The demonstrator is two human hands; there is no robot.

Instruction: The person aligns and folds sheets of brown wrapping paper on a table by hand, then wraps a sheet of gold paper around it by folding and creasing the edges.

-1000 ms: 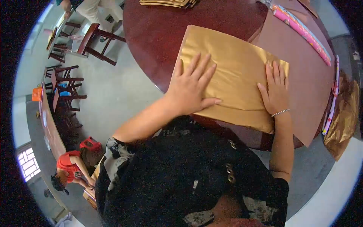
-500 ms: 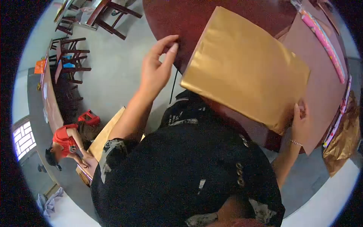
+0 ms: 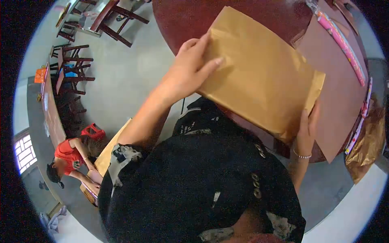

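Note:
A flat rectangular package wrapped in gold paper (image 3: 259,77) lies over the edge of the dark red round table (image 3: 182,18), near my body. My left hand (image 3: 190,69) grips its left edge, thumb on top and the other fingers at or under the side. At the lower right corner, my right hand (image 3: 308,127) holds the right end, where a strip of the gold paper stands folded up. The fingertips of my right hand are partly behind that flap. What is inside the wrapping is hidden.
A pink patterned roll (image 3: 342,46) lies on a brown board (image 3: 320,133) to the right. Crumpled gold paper (image 3: 366,141) and a thin patterned roll (image 3: 358,121) are farther right. At left, a person in red (image 3: 69,156) works at another table. Wooden stools (image 3: 75,65) stand behind.
My left hand has moved right and taken hold of the package's left edge. My right hand has shifted slightly left, and the right end of the gold paper is now folded up.

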